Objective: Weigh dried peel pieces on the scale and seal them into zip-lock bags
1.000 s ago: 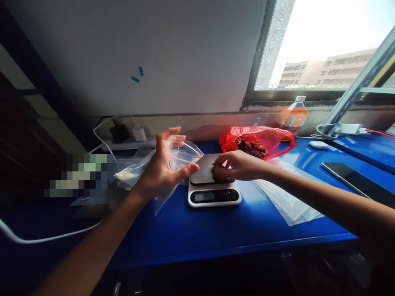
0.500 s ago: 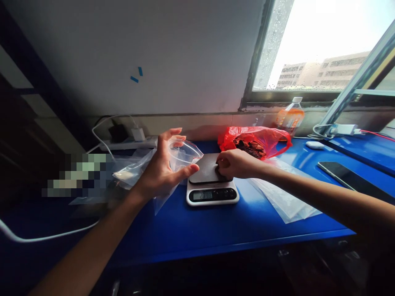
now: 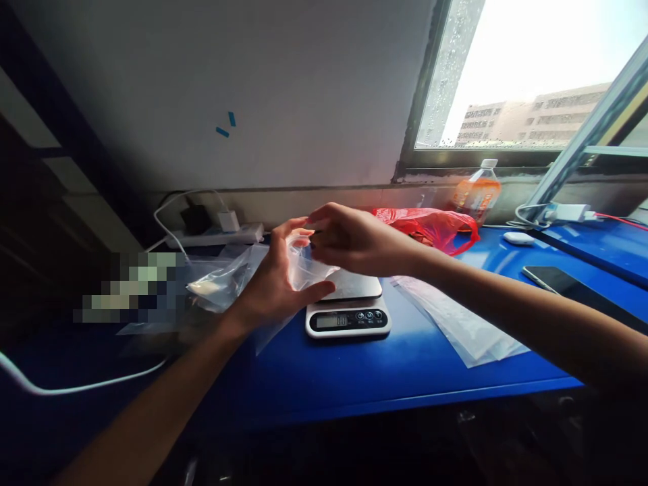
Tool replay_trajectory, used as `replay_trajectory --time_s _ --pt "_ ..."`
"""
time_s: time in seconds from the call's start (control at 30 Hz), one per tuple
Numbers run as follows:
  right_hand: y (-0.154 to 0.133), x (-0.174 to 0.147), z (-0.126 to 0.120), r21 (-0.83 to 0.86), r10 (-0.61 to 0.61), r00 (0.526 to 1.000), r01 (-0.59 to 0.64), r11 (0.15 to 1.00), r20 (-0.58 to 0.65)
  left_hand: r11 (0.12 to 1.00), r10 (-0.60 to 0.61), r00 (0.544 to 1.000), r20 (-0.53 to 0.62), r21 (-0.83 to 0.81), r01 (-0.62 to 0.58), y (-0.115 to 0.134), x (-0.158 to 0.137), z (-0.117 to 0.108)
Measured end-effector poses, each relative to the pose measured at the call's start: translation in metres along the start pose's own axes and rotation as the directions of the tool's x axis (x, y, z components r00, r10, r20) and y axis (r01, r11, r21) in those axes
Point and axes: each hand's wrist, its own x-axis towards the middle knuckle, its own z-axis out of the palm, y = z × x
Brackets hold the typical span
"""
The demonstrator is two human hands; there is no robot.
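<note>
My left hand (image 3: 276, 283) holds a clear zip bag (image 3: 304, 268) open, thumb under its mouth and fingers behind it. My right hand (image 3: 354, 239) hovers at the bag's mouth with its fingertips bunched together; what they pinch is hidden, but it was gathered from the scale. Just below and right of the hands stands the white kitchen scale (image 3: 348, 317), its dark plate bare and its display lit. Behind the right wrist lies a red plastic bag (image 3: 440, 226) of dark brown pieces.
Flat clear bags (image 3: 455, 324) lie right of the scale on the blue table (image 3: 354, 371). More clear bags (image 3: 217, 280) are heaped on the left by a power strip (image 3: 217, 236). An orange bottle (image 3: 478, 189), a phone (image 3: 582, 293) and cables sit at the right.
My right hand closed on the dark pieces on the scale plate, lifted off and moved left to the bag's mouth. The plate is now bare. The left hand stayed put.
</note>
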Motion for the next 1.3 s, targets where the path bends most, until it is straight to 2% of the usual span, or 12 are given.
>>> replay_trajectory --time_s 0.1,0.17,0.27,0.33,0.43,0.57,0.67,0.73,0.83,0.93,1.03,1.3 --pt "0.0 0.006 0.014 0.147 0.028 0.999 -0.03 0.989 0.018 0.999 0.031 0.999 -0.009 -0.04 -0.032 0.0 0.001 0.0" --pt "0.001 0.002 0.018 0.19 0.031 0.997 -0.018 0.982 -0.064 0.999 0.017 1.0 -0.024 -0.034 -0.018 0.001 0.0 0.0" --pt "-0.003 -0.014 0.021 -0.026 -0.042 0.971 0.037 0.999 -0.235 0.998 0.018 0.993 -0.119 0.068 -0.01 0.004 -0.002 0.002" --pt "-0.007 -0.026 0.025 -0.174 -0.055 0.98 0.021 0.985 -0.19 0.99 0.045 0.984 -0.17 0.137 -0.022 0.006 -0.003 0.004" --pt "-0.002 -0.039 0.03 -0.121 0.067 0.991 -0.081 0.989 -0.119 0.989 0.06 0.986 -0.157 0.145 -0.037 0.008 -0.003 0.006" --pt "0.017 -0.047 0.03 0.173 0.193 0.945 -0.15 0.973 -0.264 0.976 -0.187 0.976 -0.114 -0.131 0.171 0.004 0.001 -0.002" --pt "0.027 -0.05 0.026 0.326 0.273 0.899 -0.159 0.932 -0.343 0.849 -0.426 0.905 -0.021 -0.356 0.391 -0.001 0.007 -0.011" --pt "0.029 -0.05 0.024 0.324 0.292 0.869 -0.164 0.932 -0.399 0.783 -0.494 0.868 0.059 -0.405 0.473 -0.003 0.009 -0.013" --pt "0.031 -0.048 0.023 0.298 0.322 0.823 -0.196 0.934 -0.467 0.734 -0.532 0.84 0.108 -0.437 0.52 -0.002 0.011 -0.012" --pt "0.033 -0.046 0.023 0.307 0.349 0.79 -0.214 0.927 -0.504 0.748 -0.53 0.847 0.043 -0.446 0.491 0.0 0.011 -0.012" --pt "0.033 -0.045 0.024 0.322 0.345 0.779 -0.194 0.927 -0.523 0.798 -0.491 0.871 -0.038 -0.42 0.431 0.001 0.011 -0.015" --pt "0.031 -0.047 0.038 0.35 0.332 0.773 -0.152 0.924 -0.541 0.788 -0.521 0.853 -0.025 -0.398 0.469 0.009 0.011 -0.011"
